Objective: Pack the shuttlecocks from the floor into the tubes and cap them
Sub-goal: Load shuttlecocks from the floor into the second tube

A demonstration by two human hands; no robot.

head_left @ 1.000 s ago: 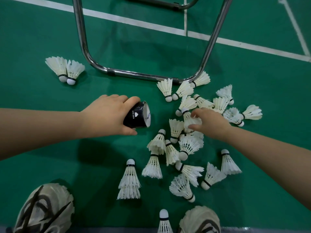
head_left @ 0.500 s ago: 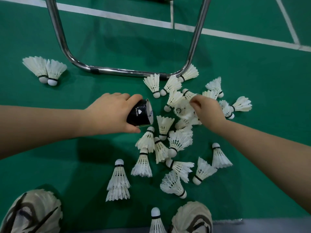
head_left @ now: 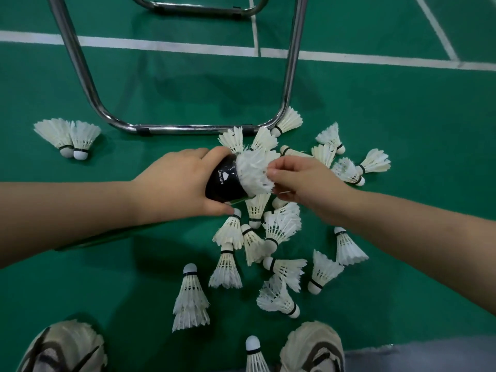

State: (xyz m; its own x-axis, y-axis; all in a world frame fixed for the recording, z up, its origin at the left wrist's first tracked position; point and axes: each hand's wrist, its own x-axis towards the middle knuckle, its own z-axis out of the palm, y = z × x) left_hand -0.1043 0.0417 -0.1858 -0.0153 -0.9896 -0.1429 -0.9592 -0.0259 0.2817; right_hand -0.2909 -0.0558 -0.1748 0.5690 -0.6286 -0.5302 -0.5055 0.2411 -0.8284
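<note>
The left hand point(head_left: 177, 186) hides most of the black tube point(head_left: 225, 183); only its mouth end shows. The shuttlecock point(head_left: 253, 173) in that mouth shows feathers only, its cork hidden inside. The left grip is clamped round the tube; the right hand point(head_left: 303, 183) pinches the feather skirt in its grip. On the green floor point(head_left: 402, 108) beneath lie loose shuttlecocks point(head_left: 279, 229). 2 shoes point(head_left: 61, 347) are cut off below.

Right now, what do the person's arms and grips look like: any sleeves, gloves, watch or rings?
Both grips are bare hands: the left hand and the right hand show no gloves, rings or watch. The left forearm and right forearm are uncovered to the frame edges, with no sleeve in view. On the feet are pale mesh trainers with dark stripes.
</note>
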